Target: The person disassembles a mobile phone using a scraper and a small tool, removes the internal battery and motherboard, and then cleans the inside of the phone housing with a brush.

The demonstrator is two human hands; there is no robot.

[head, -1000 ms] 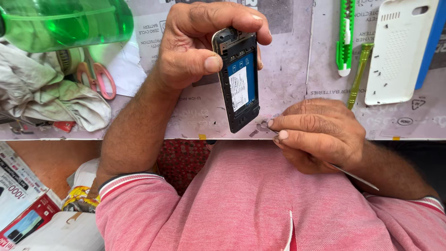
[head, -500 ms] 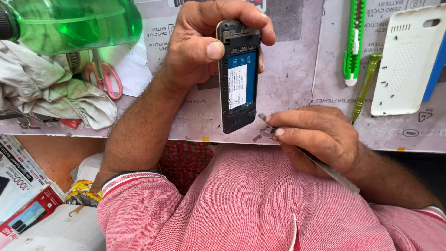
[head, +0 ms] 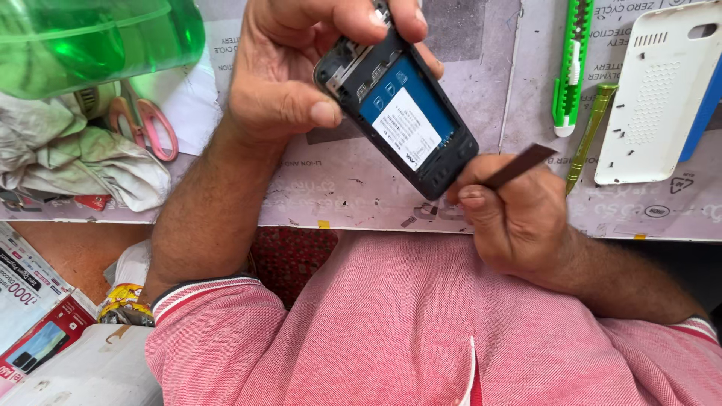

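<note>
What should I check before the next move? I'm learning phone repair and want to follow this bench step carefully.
1. Phone held firmly: ok. The left hand grips the opened black phone by thumb and fingers, lifted off the bench.
2. Back open: ok. The blue battery with its white label is exposed.
3. Tool in hand: ok. The right hand pinches a thin dark flat tool beside the phone's lower corner.
4. Tool tip engaged in the phone: cannot tell; the fingers hide that end.
5. Removed cover safe: ok. The white back cover lies on the bench mat.
6. Other tools parked: ok. The green utility knife lies beside the cover.
</note>
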